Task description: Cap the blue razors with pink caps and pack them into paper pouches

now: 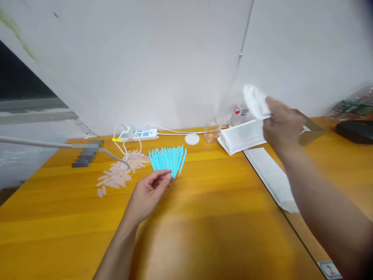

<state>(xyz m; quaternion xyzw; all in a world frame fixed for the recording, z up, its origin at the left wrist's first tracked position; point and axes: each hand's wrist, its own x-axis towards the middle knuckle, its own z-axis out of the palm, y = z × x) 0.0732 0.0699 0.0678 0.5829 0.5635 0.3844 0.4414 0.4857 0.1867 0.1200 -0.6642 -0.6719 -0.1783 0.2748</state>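
My left hand is low over the table, thumb and forefinger pinched at the near end of a fan of turquoise pointed sticks. Whether a stick is between those fingertips is hidden. Raised at the right, my right hand grips a white, blurred, soft-looking packet. Below it lies a stack of flat white packets. Another long white packet rests on the table seam, partly behind my right forearm. Many small pale pink translucent pieces are scattered left of the sticks.
By the wall stand a clear jar, a round white lid and a power strip with white cables. A phone-like dark object is on a flexible arm at left. A black object sits far right.
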